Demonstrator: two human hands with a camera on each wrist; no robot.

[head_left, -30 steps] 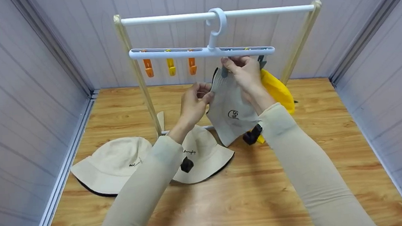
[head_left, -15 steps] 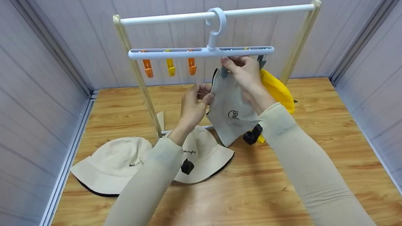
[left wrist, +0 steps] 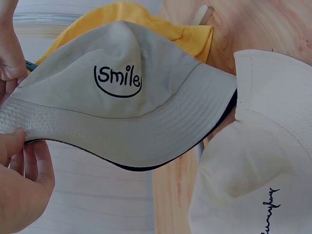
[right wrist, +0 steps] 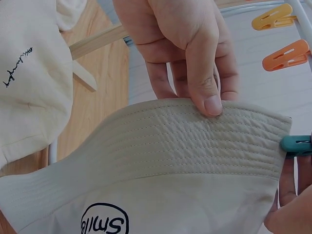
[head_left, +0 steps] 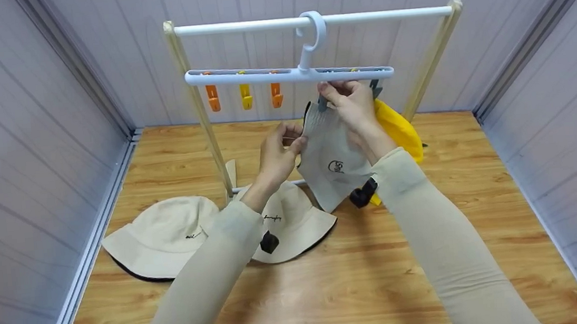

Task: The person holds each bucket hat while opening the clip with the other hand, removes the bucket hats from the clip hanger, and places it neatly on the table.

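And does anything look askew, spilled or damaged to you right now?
Slightly askew: the white plastic clip hanger seems to dip toward its right end, where the yellow fabric hat and pale Smile bucket hat are, while the round white rail above looks nearly level. I see no spill or damage.

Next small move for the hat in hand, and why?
Probably ease the right hand off the teal clip so it can grip the brim: the clip's tip overlaps the brim's edge, and the left hand pinches the brim further along, supporting it. Whether the clip already bites isn't clear.
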